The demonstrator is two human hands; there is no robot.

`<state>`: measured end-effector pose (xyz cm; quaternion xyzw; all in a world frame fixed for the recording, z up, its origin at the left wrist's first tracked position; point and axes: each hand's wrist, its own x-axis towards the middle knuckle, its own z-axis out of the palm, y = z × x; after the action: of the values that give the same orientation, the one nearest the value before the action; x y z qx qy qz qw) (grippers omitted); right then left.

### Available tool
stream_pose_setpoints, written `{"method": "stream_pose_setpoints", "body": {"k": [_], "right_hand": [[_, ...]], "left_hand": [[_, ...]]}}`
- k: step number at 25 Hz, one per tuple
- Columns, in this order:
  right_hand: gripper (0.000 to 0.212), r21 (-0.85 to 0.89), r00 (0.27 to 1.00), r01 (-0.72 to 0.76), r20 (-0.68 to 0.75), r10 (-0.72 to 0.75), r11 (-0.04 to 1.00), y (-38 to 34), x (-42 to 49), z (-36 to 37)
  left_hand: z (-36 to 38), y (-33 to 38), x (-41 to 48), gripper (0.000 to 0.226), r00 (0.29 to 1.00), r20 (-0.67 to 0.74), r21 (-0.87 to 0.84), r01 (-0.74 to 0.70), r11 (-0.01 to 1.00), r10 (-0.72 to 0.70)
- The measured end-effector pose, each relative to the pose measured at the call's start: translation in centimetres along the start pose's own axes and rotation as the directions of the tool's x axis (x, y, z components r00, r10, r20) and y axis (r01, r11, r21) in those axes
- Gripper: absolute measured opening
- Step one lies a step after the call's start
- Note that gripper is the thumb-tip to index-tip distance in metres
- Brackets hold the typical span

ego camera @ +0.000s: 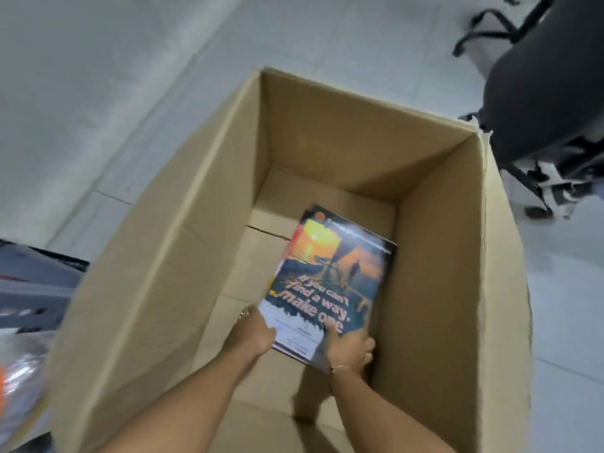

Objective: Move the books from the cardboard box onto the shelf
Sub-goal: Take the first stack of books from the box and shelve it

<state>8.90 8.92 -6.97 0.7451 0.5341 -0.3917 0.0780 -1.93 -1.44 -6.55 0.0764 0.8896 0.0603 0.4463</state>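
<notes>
A tall open cardboard box (209, 197) stands on the floor below me. Inside it, a thin stack of books (330, 276) with a sunset cover lies against the right wall, its near end lifted off the bottom. My left hand (256, 331) grips the stack's near left corner, fingers under it. My right hand (351, 349) holds the near right corner, thumb on the cover. Both forearms reach down into the box. The shelf is out of sight.
A black office chair (542, 103) on castors stands just past the box's right corner. A dark blurred object (29, 289) and something shiny sit at the left edge. Pale floor tiles and a wall lie beyond the box.
</notes>
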Motion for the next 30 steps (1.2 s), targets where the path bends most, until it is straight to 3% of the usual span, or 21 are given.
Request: {"method": "stream_pose_setpoints", "body": {"k": [4,11,16,19,20,21,22,24,26,28,30], "right_hand": [[0.069,0.073,0.997,0.031,-0.074,-0.025,0.997,0.8,1.1,0.7],[0.043,0.118,0.977,-0.014,-0.209,0.038,0.993,-1.1,-2.1,-0.1],[0.042,0.288,0.966,0.167,-0.239,-0.098,0.943,-3.2,-7.8,-2.7],[0.04,0.438,0.897,0.428,-0.312,-0.312,0.791,-4.0,-14.1,-5.5],[0.036,0.513,0.848,0.529,-0.355,-0.394,0.676,-4.0,-16.4,-6.5],[0.031,0.593,0.801,0.596,-0.391,-0.454,0.541,-4.4,-19.2,-7.6],[0.031,0.654,0.758,0.636,-0.428,-0.493,0.41,-4.5,-21.8,-8.9],[0.037,0.707,0.616,0.697,-0.51,-0.601,0.115,-5.4,-28.8,-10.5],[0.044,0.682,0.456,0.722,-0.595,-0.661,-0.116,-6.5,-35.6,-12.2],[0.053,0.593,0.233,0.761,-0.626,-0.744,-0.261,-8.5,-42.8,-13.6],[0.054,0.512,0.044,0.774,-0.631,-0.775,-0.373,-10.5,-49.7,-15.0]], "left_hand": [[1.9,2.2,0.1,0.034,0.979,-0.196,0.047,0.063,0.997,-0.052],[-0.4,2.2,-1.1,0.032,0.959,-0.2,-0.053,0.194,0.98,-0.2],[-5.7,1.6,-6.8,0.032,0.938,-0.336,-0.099,0.051,0.994,-0.081],[-9.6,-1.1,-14.9,0.026,0.86,-0.509,-0.153,-0.11,0.982,0.017],[-10.6,-2.4,-17.9,0.025,0.798,-0.599,-0.141,-0.19,0.972,0.069],[-11.6,-4.0,-21.0,0.026,0.689,-0.713,-0.098,-0.28,0.955,0.129],[-12.1,-5.4,-23.8,0.03,0.53,-0.83,-0.042,-0.373,0.927,0.176],[-14.6,-9.5,-30.1,0.04,0.135,-0.98,0.061,-0.503,0.862,0.148],[-17.4,-13.2,-36.2,0.045,-0.186,-0.979,0.169,-0.528,0.832,0.08],[-19.9,-16.5,-42.2,0.041,-0.441,-0.897,0.233,-0.442,0.866,0.016],[-22.2,-19.1,-47.3,0.037,-0.613,-0.789,0.211,-0.342,0.916,-0.047]]}}
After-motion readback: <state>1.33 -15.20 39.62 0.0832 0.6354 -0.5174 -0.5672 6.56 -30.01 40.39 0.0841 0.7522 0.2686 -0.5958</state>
